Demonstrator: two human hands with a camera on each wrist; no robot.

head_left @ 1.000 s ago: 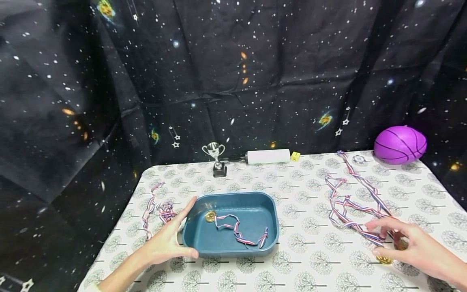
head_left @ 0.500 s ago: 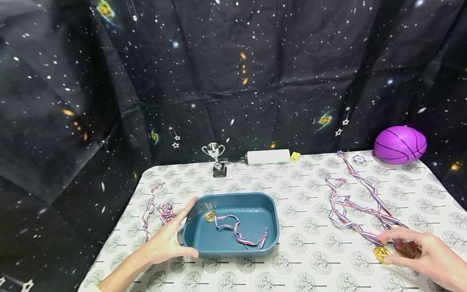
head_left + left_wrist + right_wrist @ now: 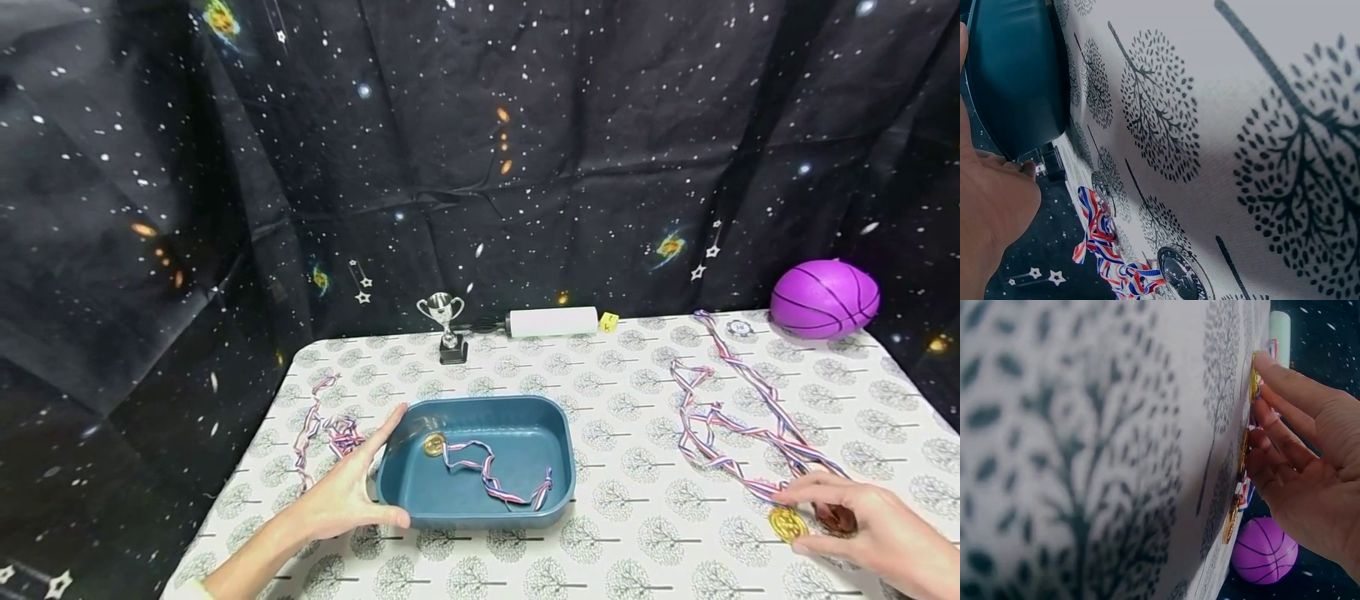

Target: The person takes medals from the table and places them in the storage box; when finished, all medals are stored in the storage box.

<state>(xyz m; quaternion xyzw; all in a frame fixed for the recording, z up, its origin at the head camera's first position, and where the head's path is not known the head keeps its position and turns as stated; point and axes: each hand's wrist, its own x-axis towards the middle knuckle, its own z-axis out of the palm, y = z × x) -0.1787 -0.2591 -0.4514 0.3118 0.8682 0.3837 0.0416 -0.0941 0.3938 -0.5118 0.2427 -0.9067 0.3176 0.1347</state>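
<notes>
Fingers (image 3: 806, 502) of the right hand (image 3: 870, 529) now lie flat and low on the desk (image 3: 637, 533), their tips pressed on a gold medal (image 3: 785, 524) and a darker bronze-looking one (image 3: 838, 518) well to the right of the blue tray (image 3: 405, 492); a second ago the same hand hovered higher with its fingers spread over the tangle of striped ribbons (image 3: 731, 433). The move suggests the medals are being pinned or gathered rather than lifted. The wrist view shows the fingers (image 3: 1285, 381) extended against the coins' edges, not curled round them. The left hand (image 3: 337, 500) has not shifted: palm and thumb brace the tray's near-left corner, fingers straight along its wall. Inside the tray rests another gold medal (image 3: 432, 444) with its ribbon; further ribbons (image 3: 326, 429) lie just left of the tray.
</notes>
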